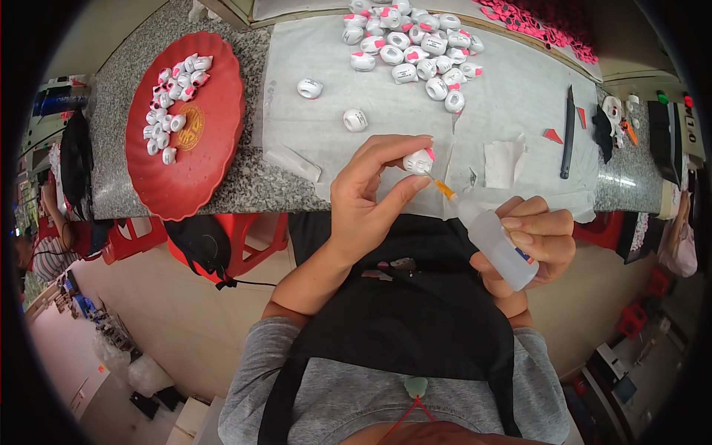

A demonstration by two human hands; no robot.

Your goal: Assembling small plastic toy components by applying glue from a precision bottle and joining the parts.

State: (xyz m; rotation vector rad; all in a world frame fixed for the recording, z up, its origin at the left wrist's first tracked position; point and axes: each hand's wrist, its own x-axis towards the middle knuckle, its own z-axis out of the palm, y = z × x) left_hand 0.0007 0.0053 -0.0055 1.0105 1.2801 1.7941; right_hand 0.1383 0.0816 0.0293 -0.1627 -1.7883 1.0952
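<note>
Between the thumb and fingers of my left hand is a small white cat-head figure with a pink patch. My right hand is wrapped round a translucent white squeeze bottle. The bottle tilts up to the left, and its orange-based needle tip reaches the lower side of the figure. Whether anything flows out is too small to tell. Two loose white pieces lie on the paper beyond my left hand. A heap of similar white pieces with pink patches sits farther back.
At left, a red scalloped plate holds several white pieces. White paper covers the granite worktop. A dark blade-like tool, red scraps and a torn paper piece lie right. Pink parts fill the far right.
</note>
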